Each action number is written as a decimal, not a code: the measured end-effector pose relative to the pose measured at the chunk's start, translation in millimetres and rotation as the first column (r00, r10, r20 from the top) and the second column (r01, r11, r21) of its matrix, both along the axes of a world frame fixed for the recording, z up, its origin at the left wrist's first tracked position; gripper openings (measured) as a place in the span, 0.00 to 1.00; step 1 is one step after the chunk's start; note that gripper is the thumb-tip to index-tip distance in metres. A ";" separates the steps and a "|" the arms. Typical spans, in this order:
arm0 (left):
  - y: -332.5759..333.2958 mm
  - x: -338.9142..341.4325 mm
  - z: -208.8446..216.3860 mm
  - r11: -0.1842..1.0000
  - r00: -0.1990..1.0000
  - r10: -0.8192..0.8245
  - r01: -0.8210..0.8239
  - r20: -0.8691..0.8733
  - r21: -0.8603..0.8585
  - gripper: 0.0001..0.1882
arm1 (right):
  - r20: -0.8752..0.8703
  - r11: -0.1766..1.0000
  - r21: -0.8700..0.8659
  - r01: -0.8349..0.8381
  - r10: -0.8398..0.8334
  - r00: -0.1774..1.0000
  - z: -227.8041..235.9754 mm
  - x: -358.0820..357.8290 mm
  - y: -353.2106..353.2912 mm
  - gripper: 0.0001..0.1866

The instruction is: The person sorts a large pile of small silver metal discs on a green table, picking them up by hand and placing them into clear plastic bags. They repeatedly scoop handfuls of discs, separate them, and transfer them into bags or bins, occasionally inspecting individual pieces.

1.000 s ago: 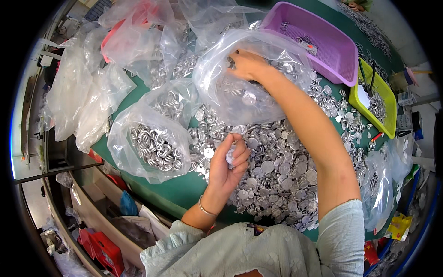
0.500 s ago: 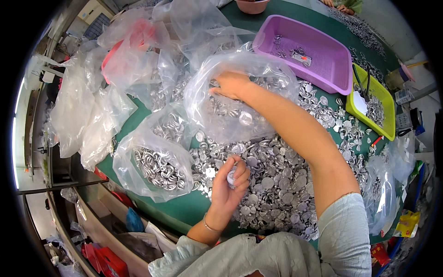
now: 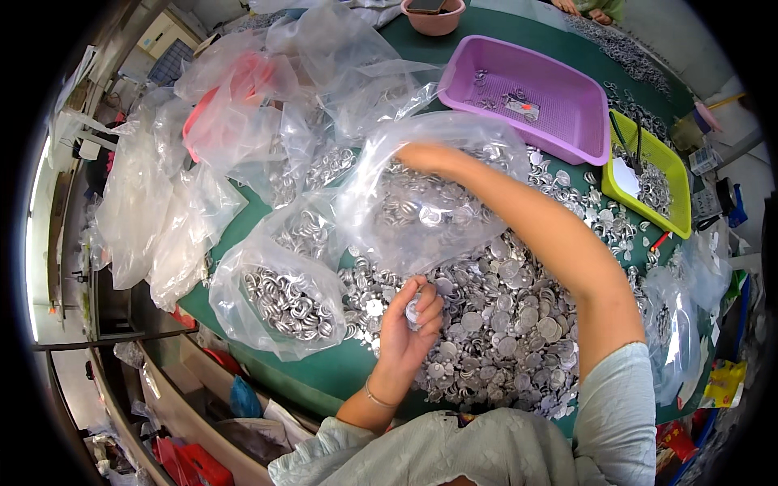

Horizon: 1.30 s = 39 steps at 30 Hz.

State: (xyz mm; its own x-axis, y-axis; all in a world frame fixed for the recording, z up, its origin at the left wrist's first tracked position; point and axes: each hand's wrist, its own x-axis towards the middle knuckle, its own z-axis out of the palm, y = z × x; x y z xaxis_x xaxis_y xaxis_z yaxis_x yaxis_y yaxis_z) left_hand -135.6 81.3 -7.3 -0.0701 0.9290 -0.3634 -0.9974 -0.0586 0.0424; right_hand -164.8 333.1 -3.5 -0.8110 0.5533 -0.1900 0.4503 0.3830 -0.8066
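My left hand (image 3: pixel 409 328) is closed with its fingers curled round a silver coin-like disc (image 3: pixel 414 311), above the near edge of a pile of silver coin-like pieces (image 3: pixel 506 332). My right arm reaches forward over the pile into a large clear plastic bag (image 3: pixel 377 223), which lies open and holds silver metal pieces. Inside its far left part is my right hand (image 3: pixel 423 157), with the fingers hidden by plastic. Another clear bag (image 3: pixel 235 324) beside my left hand holds curved silver pieces (image 3: pixel 293 304).
Beyond the bag sits a purple basket (image 3: pixel 579 142) with a few pieces; a yellow-green basket (image 3: pixel 679 182) stands to its right. A pink bowl (image 3: pixel 433 24) is at the back. Crumpled clear bags (image 3: pixel 134 219) cover the left. Another person's hands (image 3: pixel 598 14) show far right.
My right hand has gone deeper under the bag's plastic, and its fingers no longer show. My left hand stays closed on the disc. The whole view has shifted slightly.
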 end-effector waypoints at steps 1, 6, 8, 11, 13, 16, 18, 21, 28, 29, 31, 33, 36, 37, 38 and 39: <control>-1.0 -0.6 -1.0 1.000 1.000 0.004 -0.004 0.003 -0.006 0.08 | -0.058 0.966 -0.258 0.026 -0.042 0.997 8.0 10.5 -4.0 0.17; -1.1 0.0 -1.3 1.000 0.994 0.028 -0.029 -0.105 -0.005 0.09 | -0.158 0.601 -0.795 0.084 -0.339 0.927 65.6 110.7 -42.2 0.11; -1.7 2.3 -4.5 0.999 0.984 0.037 -0.039 -0.174 -0.007 0.09 | -0.171 0.654 -0.738 0.165 -0.418 0.892 75.4 157.4 -64.5 0.11; -0.1 8.1 7.2 0.997 0.940 0.071 -0.081 -0.332 -0.017 0.12 | -0.176 0.753 -0.588 0.297 -0.477 0.861 78.8 211.2 -98.3 0.11; 0.1 13.0 9.1 0.998 0.943 0.051 -0.060 -0.330 -0.019 0.13 | -0.121 0.819 -0.441 0.366 -0.459 0.880 68.3 240.3 -122.1 0.10; -1.8 25.7 19.4 0.999 0.938 -0.010 -0.004 -0.347 -0.037 0.15 | -0.148 0.803 0.540 0.251 -0.203 0.968 43.1 270.4 -150.8 0.09; -5.8 33.5 23.1 0.998 0.936 -0.050 0.037 -0.347 -0.044 0.15 | 0.001 0.820 0.532 0.210 -0.249 0.969 38.5 270.2 -170.9 0.11; -17.7 42.7 25.5 0.996 0.925 -0.075 0.051 -0.372 -0.073 0.14 | -0.077 0.815 0.533 0.228 -0.222 0.972 45.3 271.0 -183.9 0.15; -41.8 59.0 21.1 0.988 0.925 -0.141 0.107 -0.353 -0.113 0.11 | -0.214 0.841 0.233 0.488 -0.445 0.870 44.9 299.6 -198.1 0.16; -44.3 61.7 20.3 0.985 0.920 -0.166 0.138 -0.356 -0.102 0.11 | -0.230 0.815 0.277 0.509 -0.458 0.859 40.4 302.6 -198.9 0.16; -48.4 67.4 13.9 0.978 0.913 -0.208 0.198 -0.351 -0.063 0.11 | -0.246 0.765 0.383 0.518 -0.456 0.855 38.0 302.9 -200.5 0.13; -51.3 75.3 19.5 0.953 0.899 -0.301 0.276 -0.318 -0.121 0.11 | -0.234 0.741 0.445 0.503 -0.446 0.864 36.6 295.8 -200.7 0.11; -54.9 84.4 18.1 0.913 0.866 -0.406 0.374 -0.292 -0.160 0.13 | -0.175 0.652 0.610 0.451 -0.444 0.879 29.6 283.7 -195.8 0.10; -55.6 90.4 17.9 0.907 0.852 -0.420 0.381 -0.311 -0.183 0.13 | -0.107 0.611 0.676 0.412 -0.472 0.875 30.0 276.1 -196.4 0.11; -56.2 94.8 17.6 0.898 0.837 -0.438 0.390 -0.327 -0.204 0.13 | -0.038 0.569 0.736 0.366 -0.506 0.862 30.0 269.9 -196.8 0.12; -57.1 96.7 18.9 0.886 0.824 -0.462 0.407 -0.329 -0.224 0.14 | -0.018 0.581 0.742 0.334 -0.481 0.877 25.4 266.5 -196.2 0.15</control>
State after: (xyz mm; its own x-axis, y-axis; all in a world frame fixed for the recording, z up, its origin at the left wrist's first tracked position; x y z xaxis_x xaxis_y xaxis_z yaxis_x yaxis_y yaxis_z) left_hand -38.9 24.2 11.6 0.1769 0.8367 -0.5183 -0.8286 0.4109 0.3804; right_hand 101.8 136.9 22.0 -0.4603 0.8362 0.2980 0.8020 0.5357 -0.2643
